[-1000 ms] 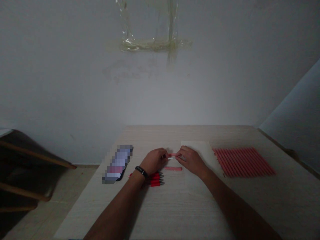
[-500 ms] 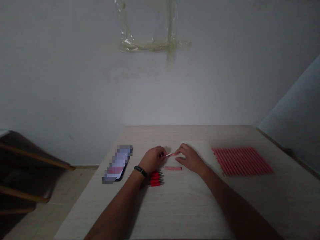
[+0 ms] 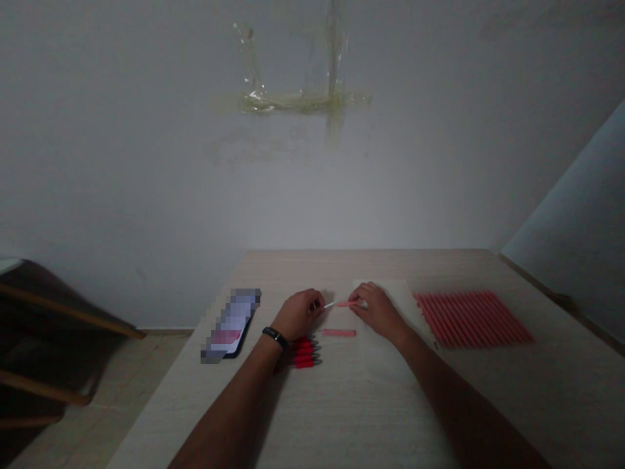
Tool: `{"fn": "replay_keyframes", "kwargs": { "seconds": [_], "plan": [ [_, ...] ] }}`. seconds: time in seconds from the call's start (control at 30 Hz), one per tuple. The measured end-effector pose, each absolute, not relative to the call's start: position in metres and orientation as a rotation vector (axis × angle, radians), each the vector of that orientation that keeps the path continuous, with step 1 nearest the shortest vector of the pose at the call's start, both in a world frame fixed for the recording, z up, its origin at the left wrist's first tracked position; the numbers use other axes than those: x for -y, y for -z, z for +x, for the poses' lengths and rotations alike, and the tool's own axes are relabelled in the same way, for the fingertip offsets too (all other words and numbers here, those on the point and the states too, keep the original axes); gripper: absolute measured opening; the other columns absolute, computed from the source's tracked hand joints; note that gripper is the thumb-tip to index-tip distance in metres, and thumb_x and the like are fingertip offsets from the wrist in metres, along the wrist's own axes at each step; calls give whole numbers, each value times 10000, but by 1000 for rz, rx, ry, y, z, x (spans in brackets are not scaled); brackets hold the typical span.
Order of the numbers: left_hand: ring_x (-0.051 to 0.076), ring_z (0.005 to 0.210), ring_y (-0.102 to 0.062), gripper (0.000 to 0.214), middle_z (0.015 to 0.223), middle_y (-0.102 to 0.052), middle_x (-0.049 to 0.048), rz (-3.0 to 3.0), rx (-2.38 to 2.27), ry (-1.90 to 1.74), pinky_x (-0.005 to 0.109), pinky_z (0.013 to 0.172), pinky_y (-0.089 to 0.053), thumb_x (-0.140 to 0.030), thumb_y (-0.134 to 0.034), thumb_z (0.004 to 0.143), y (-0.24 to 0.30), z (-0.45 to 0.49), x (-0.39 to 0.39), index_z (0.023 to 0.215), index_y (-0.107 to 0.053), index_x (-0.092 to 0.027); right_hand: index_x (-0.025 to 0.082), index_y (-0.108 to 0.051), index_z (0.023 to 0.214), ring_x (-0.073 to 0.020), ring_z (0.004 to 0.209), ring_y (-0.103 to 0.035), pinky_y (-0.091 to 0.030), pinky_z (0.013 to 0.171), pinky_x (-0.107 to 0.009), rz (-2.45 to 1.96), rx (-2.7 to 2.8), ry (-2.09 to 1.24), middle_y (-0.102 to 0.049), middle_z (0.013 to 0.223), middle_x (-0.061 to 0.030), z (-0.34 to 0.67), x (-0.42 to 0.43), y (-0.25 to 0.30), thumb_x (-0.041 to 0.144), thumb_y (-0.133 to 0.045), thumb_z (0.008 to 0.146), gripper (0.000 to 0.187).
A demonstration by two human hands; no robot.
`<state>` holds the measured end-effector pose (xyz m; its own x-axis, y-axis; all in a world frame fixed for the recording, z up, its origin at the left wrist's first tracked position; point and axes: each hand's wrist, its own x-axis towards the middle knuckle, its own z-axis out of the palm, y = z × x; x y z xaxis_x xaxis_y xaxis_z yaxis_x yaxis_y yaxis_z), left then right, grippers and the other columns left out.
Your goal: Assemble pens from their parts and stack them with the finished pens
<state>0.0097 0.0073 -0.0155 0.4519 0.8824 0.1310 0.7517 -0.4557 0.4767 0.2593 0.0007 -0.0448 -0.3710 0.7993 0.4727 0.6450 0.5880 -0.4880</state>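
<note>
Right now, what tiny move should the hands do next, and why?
Probably the left hand should pinch the white end of the slim pink stick, since the right hand grips its pink part and the white end points at the left fingers.

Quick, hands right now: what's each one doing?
Left hand: closed, holding a white rod.
Right hand: closed, holding a pink tube.

Prob. pink pen tube (image 3: pixel 346 303), horiz.
</note>
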Motion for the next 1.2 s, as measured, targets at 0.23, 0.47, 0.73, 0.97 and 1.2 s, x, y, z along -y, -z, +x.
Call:
{"fn": "replay_keyframes", "kwargs": {
  "seconds": [0.23, 0.47, 0.73, 0.97, 1.2],
  "plan": [
    [163, 766, -601, 73, 862, -691, 36, 2367, -1404, -525, 242, 661, -396, -219, -646, 842, 20, 10, -8, 898, -687, -198, 201, -639, 857, -212, 876, -571, -423, 816, -349, -1151, 2039, -217, -659, 876, -35, 277, -4, 41, 141, -701, 859, 86],
    [161, 754, -595, 67, 857, -692, 36, 2368, -1382, -536, 242, 665, -394, -221, -642, 838, 22, 11, -8, 885, -684, -198, 209, -638, 876, -219, 891, -568, -423, 834, -361, -1123, 2079, -230, -662, 883, -38, 271, 0, 40, 155, -684, 882, 71],
    [164, 770, -604, 78, 871, -699, 35, 2384, -1377, -517, 241, 674, -399, -198, -639, 816, 22, 11, -8, 876, -688, -204, 208, -642, 876, -213, 897, -557, -422, 839, -350, -1124, 2091, -263, -652, 880, -29, 268, 3, 39, 111, -687, 866, 107],
    [163, 740, -607, 90, 829, -711, 24, 2375, -1304, -536, 248, 678, -404, -239, -632, 852, 20, 17, -4, 869, -714, -207, 207, -636, 876, -204, 890, -552, -417, 819, -338, -1081, 2156, -289, -637, 884, -25, 261, 8, 38, 146, -700, 878, 88],
    [166, 731, -607, 158, 811, -702, 23, 2233, -1217, -597, 253, 682, -424, -246, -687, 833, 20, 25, -1, 978, -716, -190, 195, -622, 873, -198, 879, -547, -421, 804, -327, -1019, 2215, -360, -623, 868, -25, 253, 11, 38, 146, -701, 876, 93]
  ]
}}
